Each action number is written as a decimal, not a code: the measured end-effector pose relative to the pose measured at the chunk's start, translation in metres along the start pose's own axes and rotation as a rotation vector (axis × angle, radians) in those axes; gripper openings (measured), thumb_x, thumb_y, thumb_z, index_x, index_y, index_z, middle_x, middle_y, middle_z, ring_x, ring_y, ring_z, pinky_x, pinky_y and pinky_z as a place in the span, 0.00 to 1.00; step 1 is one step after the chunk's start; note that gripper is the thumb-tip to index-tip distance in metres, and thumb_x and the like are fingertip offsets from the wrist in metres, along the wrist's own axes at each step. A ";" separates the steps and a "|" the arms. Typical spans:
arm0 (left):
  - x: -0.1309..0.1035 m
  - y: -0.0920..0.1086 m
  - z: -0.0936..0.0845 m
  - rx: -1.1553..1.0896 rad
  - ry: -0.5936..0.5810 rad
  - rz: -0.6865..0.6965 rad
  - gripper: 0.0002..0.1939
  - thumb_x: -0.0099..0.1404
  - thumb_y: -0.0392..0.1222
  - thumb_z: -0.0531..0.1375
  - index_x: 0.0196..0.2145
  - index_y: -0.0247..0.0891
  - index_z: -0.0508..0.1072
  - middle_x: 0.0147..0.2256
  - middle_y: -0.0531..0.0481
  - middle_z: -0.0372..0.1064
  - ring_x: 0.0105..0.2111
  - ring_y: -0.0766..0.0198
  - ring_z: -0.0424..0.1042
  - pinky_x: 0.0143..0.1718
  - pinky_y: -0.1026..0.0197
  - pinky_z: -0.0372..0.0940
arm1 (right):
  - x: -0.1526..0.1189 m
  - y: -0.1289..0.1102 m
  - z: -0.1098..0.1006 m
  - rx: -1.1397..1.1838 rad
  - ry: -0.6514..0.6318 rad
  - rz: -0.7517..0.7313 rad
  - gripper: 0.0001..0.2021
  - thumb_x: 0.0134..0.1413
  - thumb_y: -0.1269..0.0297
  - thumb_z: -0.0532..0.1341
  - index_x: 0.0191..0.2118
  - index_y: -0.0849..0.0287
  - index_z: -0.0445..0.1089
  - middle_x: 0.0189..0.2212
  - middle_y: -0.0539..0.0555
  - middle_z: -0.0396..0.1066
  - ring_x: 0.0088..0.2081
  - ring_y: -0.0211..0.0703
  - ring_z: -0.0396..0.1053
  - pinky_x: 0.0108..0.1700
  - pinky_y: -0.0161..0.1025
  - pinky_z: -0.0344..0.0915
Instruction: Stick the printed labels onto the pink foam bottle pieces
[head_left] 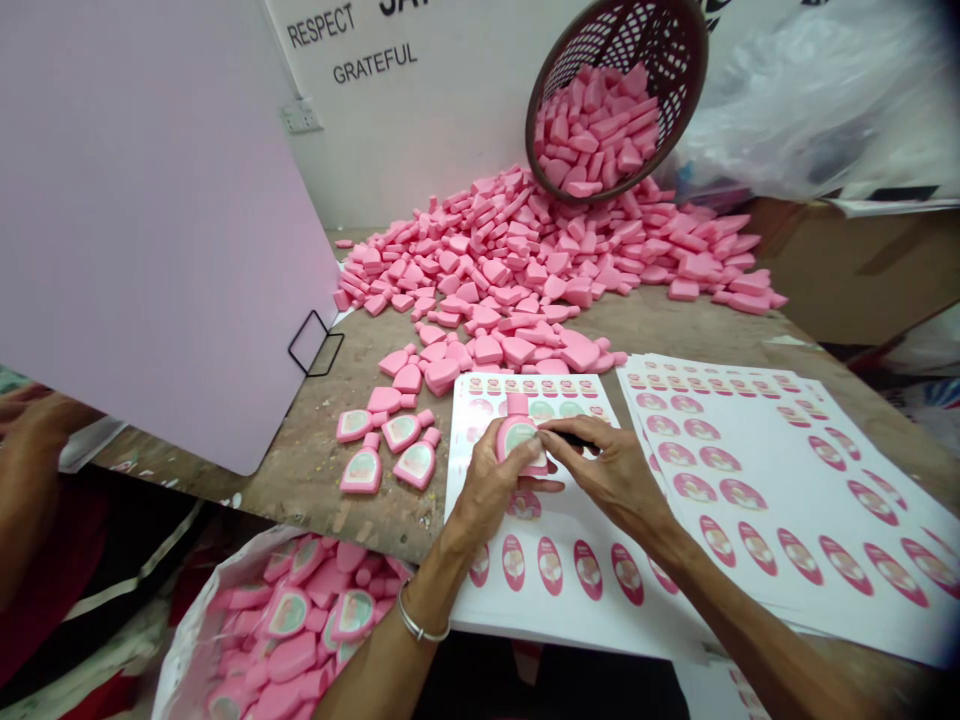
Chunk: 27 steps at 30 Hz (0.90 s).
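Observation:
My left hand (491, 470) is closed around a small pink bottle (517, 415) with its cap end up and a pale green label on its front. The left thumb lies on the label. Close against the bottle's right side, my right hand (607, 465) is pinched on a thin dark tool (574, 439), whose kind I cannot make out. Both hands are above a sheet of stickers (550, 600) printed with pink ovals and green round labels. Left of it, several labelled pink bottles (362, 467) lie on the wooden table (322, 490).
A large heap of pink bottles (487, 240) spreads from a tipped brown basket (694, 60). More sticker sheets (765, 450) lie at right. A white sack (184, 640) of labelled bottles stands below the front edge. At left are a pink board (150, 220) and another person's arm (41, 450).

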<state>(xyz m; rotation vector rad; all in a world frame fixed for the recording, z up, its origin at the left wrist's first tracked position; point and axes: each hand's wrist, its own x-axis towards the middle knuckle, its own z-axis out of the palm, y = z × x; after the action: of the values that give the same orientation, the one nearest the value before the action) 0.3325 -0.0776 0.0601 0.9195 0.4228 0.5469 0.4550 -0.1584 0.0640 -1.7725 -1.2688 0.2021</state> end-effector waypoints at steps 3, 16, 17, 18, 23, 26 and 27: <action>-0.001 -0.001 -0.002 0.018 -0.021 0.018 0.18 0.59 0.39 0.63 0.45 0.34 0.66 0.38 0.47 0.70 0.34 0.62 0.73 0.31 0.60 0.74 | 0.001 0.003 -0.004 -0.324 0.044 -0.090 0.14 0.59 0.55 0.57 0.42 0.58 0.74 0.32 0.56 0.73 0.36 0.48 0.68 0.40 0.46 0.62; -0.016 0.002 0.006 -0.066 -0.095 -0.117 0.18 0.60 0.40 0.61 0.47 0.32 0.66 0.40 0.42 0.71 0.38 0.58 0.74 0.41 0.53 0.71 | 0.010 0.009 -0.002 0.152 -0.043 0.285 0.31 0.42 0.46 0.66 0.52 0.55 0.65 0.50 0.57 0.69 0.51 0.52 0.68 0.50 0.46 0.66; -0.016 0.001 0.005 -0.066 -0.080 -0.107 0.17 0.62 0.43 0.60 0.46 0.32 0.66 0.40 0.41 0.71 0.37 0.58 0.74 0.41 0.53 0.70 | 0.006 0.009 -0.002 0.138 -0.086 0.287 0.34 0.41 0.46 0.67 0.54 0.55 0.64 0.51 0.57 0.68 0.51 0.52 0.67 0.50 0.47 0.66; -0.016 -0.001 0.005 -0.053 -0.068 -0.099 0.18 0.63 0.46 0.59 0.46 0.32 0.67 0.40 0.41 0.72 0.37 0.58 0.74 0.41 0.54 0.70 | 0.002 0.009 -0.004 0.116 -0.132 0.281 0.36 0.39 0.47 0.68 0.55 0.54 0.63 0.52 0.58 0.68 0.52 0.53 0.67 0.50 0.47 0.66; -0.018 -0.002 -0.014 0.295 0.156 -0.119 0.22 0.64 0.58 0.54 0.41 0.34 0.68 0.33 0.44 0.73 0.30 0.59 0.74 0.33 0.58 0.67 | 0.004 0.032 -0.019 0.023 -0.212 0.269 0.36 0.40 0.47 0.67 0.56 0.54 0.62 0.52 0.58 0.68 0.49 0.52 0.69 0.46 0.45 0.68; -0.021 0.011 -0.048 0.868 0.487 0.071 0.22 0.65 0.59 0.50 0.35 0.37 0.70 0.30 0.47 0.71 0.31 0.58 0.72 0.33 0.59 0.64 | 0.033 0.067 -0.028 -0.103 -0.049 0.356 0.22 0.50 0.49 0.61 0.48 0.55 0.69 0.43 0.56 0.74 0.42 0.48 0.73 0.42 0.42 0.68; -0.023 0.018 -0.063 1.028 0.562 0.132 0.22 0.65 0.59 0.50 0.35 0.38 0.71 0.30 0.47 0.71 0.32 0.57 0.71 0.34 0.59 0.63 | 0.047 0.078 -0.030 -0.168 0.015 0.376 0.19 0.51 0.51 0.60 0.46 0.54 0.70 0.41 0.55 0.75 0.42 0.47 0.73 0.43 0.42 0.67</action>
<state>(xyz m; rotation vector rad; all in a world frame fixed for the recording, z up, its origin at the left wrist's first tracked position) 0.2747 -0.0437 0.0433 1.7863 1.2218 0.7169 0.5459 -0.1411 0.0392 -2.1464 -0.9546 0.3006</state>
